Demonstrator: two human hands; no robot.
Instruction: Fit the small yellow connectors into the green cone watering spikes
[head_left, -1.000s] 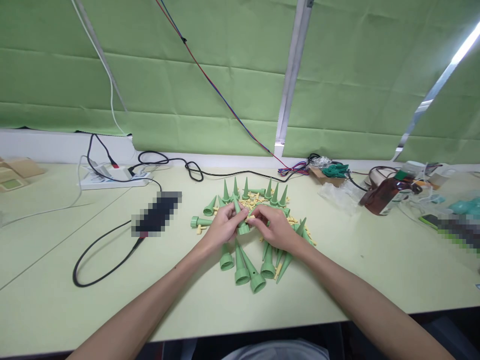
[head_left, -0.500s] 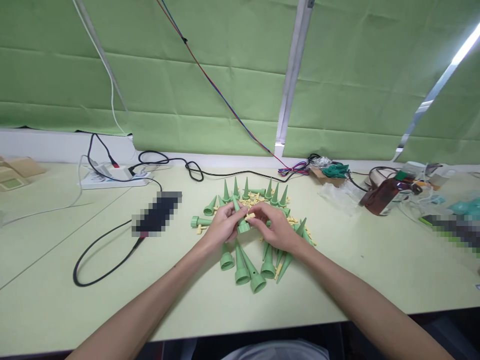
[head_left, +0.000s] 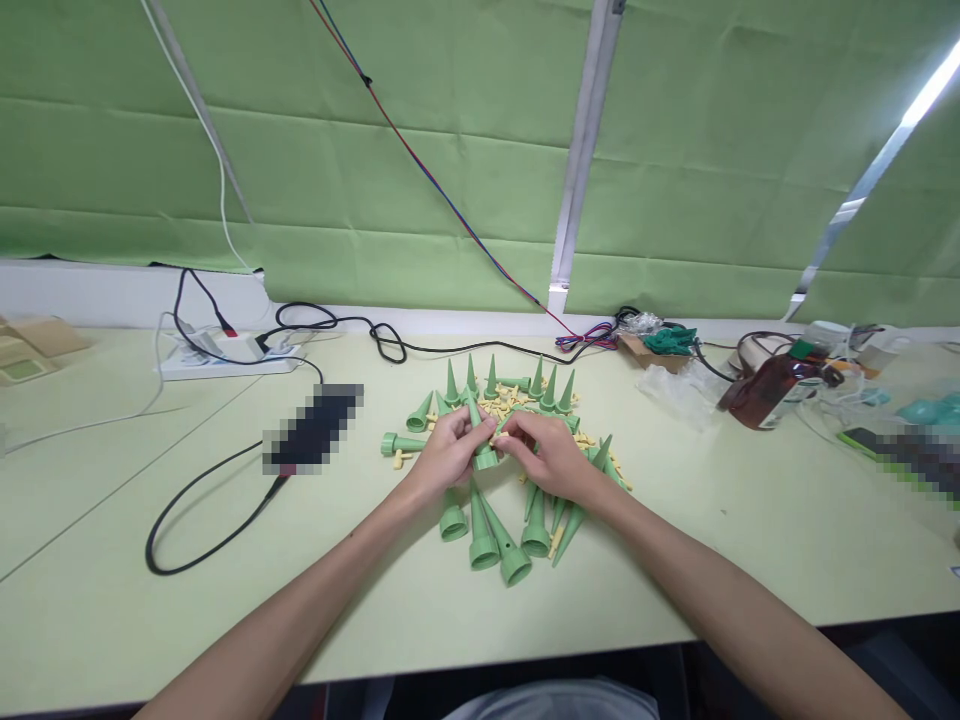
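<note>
My left hand point(head_left: 452, 448) is closed around a green plastic spike point(head_left: 484, 458), its point tilted up and away and its wide collar toward me. Pinched in the fingertips of my right hand point(head_left: 546, 452) is a small yellow valve point(head_left: 500, 438), held against the spike's side; the fingers hide most of it. Loose green spikes point(head_left: 484, 545) lie on the table just below my hands, open ends facing me. Several more spikes point(head_left: 551, 390) stand point-up behind, around a heap of small yellow valves point(head_left: 510, 402).
A black device point(head_left: 313, 430), blurred out, lies left with its cable looping toward me. Behind it sits a white power strip point(head_left: 229, 358). At the right are a brown bottle point(head_left: 772, 390), a crumpled plastic bag point(head_left: 679, 393) and a small cardboard box point(head_left: 652, 355).
The yellow valve has come closer against the side of the green spike, and my right fingers now cover more of it. My left hand keeps its hold, with the spike slightly shifted.
</note>
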